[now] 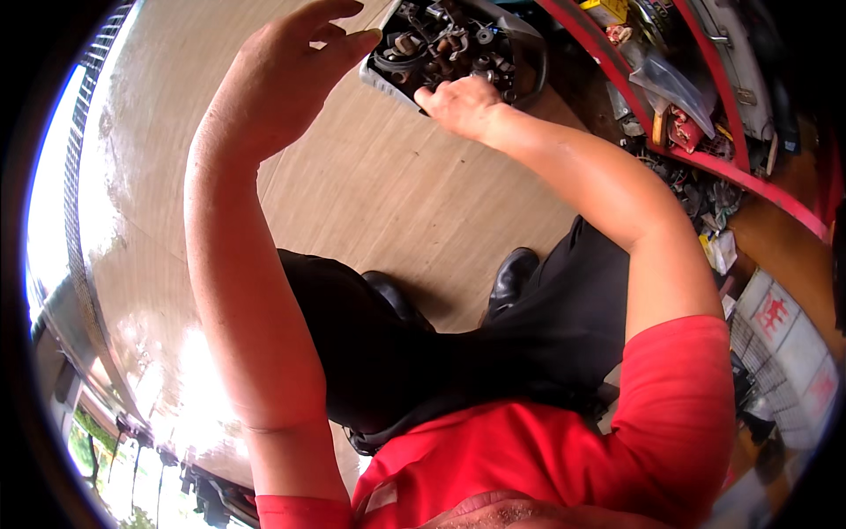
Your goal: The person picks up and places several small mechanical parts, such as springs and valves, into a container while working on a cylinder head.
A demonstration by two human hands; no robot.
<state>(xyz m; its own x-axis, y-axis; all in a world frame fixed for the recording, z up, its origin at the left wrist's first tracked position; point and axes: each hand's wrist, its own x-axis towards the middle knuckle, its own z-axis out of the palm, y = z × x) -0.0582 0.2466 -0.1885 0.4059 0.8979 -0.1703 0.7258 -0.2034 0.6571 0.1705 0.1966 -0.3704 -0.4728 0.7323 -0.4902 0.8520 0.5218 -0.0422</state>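
A grey metal mechanical assembly (441, 48) with small parts, springs and tubes on its open face is held up at the top of the view. My left hand (295, 66) holds its left edge, fingers curled over the rim. My right hand (458, 101) grips its lower right side, fingers tucked against the parts. Both forearms rise from the lower edge, with red sleeves at the bottom.
Below lie a brown wooden floor (397, 194), my dark trousers and black shoes (511, 278). A red-framed shelf (705, 154) full of cluttered parts and plastic bags runs along the right. Bright reflective metal (97, 291) curves down the left.
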